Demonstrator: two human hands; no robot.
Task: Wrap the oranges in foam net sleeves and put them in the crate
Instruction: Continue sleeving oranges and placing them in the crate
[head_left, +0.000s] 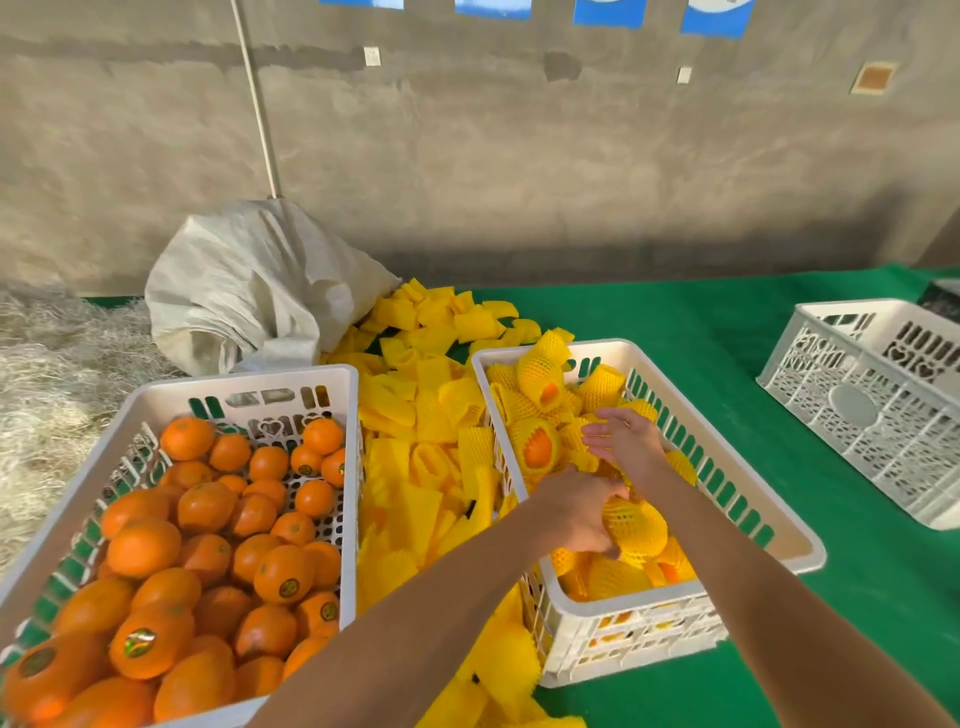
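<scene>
Lighting is bright, even and diffuse; colours read saturated. Shadows are soft: a dim band lies along the foot of the wall, and faint shade falls under the arms. No harsh glare shows on the oranges. Wide-angle distortion bows the crate edges and wall lines toward the borders. Overall detail is slightly soft, more so at the edges.

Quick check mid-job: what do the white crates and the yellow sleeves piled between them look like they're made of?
The white slotted crates look like moulded rigid plastic with a smooth matt finish: cut-out slots and a thick rolled rim. The loose yellow net sleeves look like soft foam mesh, going by the ribbed, open lattice and crumpled shapes.
</scene>
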